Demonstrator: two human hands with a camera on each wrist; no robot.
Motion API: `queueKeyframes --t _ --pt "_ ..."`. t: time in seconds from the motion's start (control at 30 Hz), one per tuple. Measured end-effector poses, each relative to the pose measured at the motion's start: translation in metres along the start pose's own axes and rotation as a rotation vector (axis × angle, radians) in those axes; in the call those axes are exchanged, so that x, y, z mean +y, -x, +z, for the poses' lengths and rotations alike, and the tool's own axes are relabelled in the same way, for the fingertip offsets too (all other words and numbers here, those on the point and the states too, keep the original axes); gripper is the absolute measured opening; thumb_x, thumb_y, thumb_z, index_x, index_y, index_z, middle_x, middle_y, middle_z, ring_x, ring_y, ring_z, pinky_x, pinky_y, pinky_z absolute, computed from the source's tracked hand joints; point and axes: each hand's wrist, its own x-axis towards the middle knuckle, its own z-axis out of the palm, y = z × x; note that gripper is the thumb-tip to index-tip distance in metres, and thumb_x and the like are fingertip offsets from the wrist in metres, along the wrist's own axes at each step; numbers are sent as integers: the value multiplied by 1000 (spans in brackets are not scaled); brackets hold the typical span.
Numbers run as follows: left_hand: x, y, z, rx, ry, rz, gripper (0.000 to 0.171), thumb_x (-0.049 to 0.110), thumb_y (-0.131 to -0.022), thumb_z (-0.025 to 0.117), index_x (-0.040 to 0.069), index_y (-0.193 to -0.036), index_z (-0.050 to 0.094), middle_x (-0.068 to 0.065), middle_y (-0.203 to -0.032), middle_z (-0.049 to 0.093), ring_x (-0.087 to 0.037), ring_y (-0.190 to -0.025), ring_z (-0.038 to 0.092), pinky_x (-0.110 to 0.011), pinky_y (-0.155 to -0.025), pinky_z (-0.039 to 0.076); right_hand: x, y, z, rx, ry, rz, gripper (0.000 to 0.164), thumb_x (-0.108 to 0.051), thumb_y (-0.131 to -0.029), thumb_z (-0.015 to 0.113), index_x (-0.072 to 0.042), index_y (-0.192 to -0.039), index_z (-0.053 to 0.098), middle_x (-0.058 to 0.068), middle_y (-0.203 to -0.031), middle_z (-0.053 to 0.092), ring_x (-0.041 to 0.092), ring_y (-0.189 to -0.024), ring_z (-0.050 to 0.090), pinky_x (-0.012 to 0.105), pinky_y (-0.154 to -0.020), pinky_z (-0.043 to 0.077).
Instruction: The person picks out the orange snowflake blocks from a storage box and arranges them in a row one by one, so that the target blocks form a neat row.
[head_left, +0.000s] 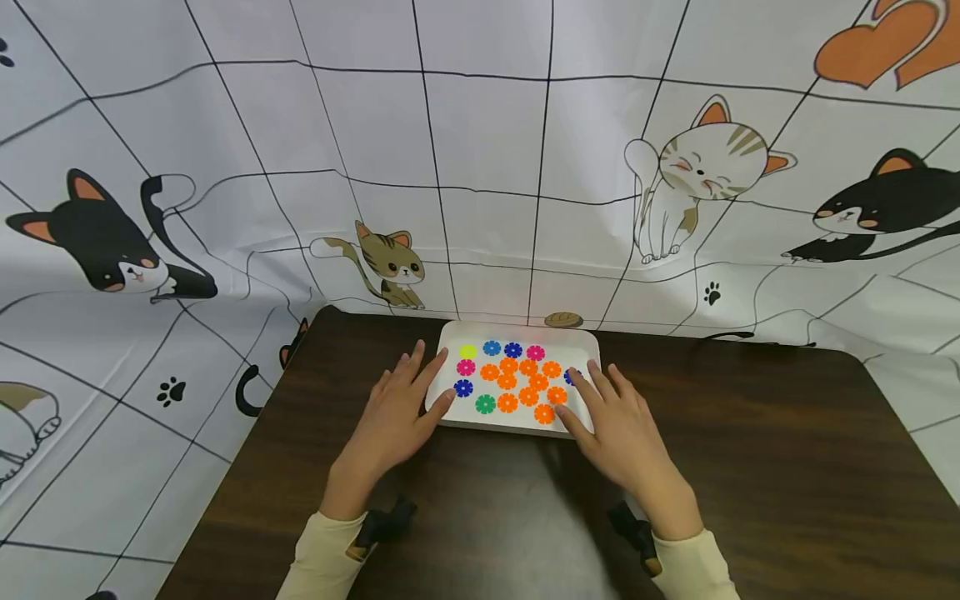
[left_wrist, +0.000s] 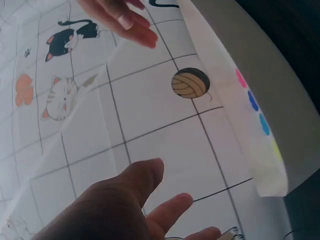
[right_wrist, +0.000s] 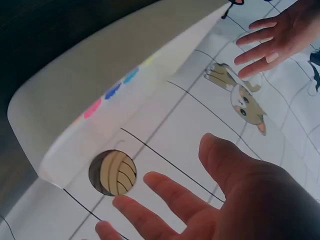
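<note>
A white rectangular tray (head_left: 577,342) lies at the table's far edge, holding notched plastic discs. Several orange discs (head_left: 507,381) cluster in its middle and right. Around them are blue, pink, yellow-green and green discs (head_left: 485,404). My left hand (head_left: 392,417) hovers by the tray's left side, fingers spread. At the right side my right hand (head_left: 622,422) has its fingers spread too, partly covering a dark blue disc (head_left: 570,377). Both wrist views show the left hand (left_wrist: 150,200) and right hand (right_wrist: 200,200) holding nothing, apart from the tray's wall (left_wrist: 270,75).
The dark brown wooden table (head_left: 765,450) extends on both sides of the tray and in front of it. Behind it hangs a white cloth (head_left: 487,150) with black grid lines and printed cats. Dark bands (head_left: 382,523) sit on both wrists, by the cream sleeves (head_left: 321,554).
</note>
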Motion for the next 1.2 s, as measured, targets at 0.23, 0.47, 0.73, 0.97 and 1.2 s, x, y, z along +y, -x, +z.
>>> queueKeyframes --t 0.23,0.47,0.73,0.97,1.2 --pt "-12 -17 9 -25 140 -92 66 37 -103 53 23 -162 28 -15 -168 29 -42 -153 34 -70 -118 28 5 -15 7 15 18 -49 57 -39 -97 65 -8 -144 56 20 -149 56 44 -135 52 62 -108 45" --pt "-21 -35 22 7 253 -171 64 31 -102 54 20 -161 32 -18 -156 43 -40 -137 52 -65 -110 43 14 -26 18 -18 24 -69 52 -34 -95 70 -5 -137 62 18 -130 68 37 -114 61 52 -98 54" --pt "-27 -46 33 14 299 -231 60 29 -101 55 15 -157 37 -18 -143 52 -33 -124 60 -57 -101 51 18 -44 31 -93 3 -111 37 -33 -92 74 -5 -117 72 13 -111 73 32 -99 66 50 -94 55" --pt "-24 -55 44 76 339 -238 56 27 -99 57 7 -150 46 -19 -129 58 -32 -111 58 -51 -96 51 16 -51 38 -148 -11 -109 34 -32 -89 78 -7 -110 71 7 -97 70 23 -87 62 44 -83 55" --pt "-27 -59 58 128 371 -252 59 24 -97 57 10 -152 43 -20 -128 58 -34 -112 56 -53 -98 47 13 -58 43 -228 -41 -88 35 -33 -86 81 -7 -107 70 7 -97 70 21 -86 63 42 -82 55"
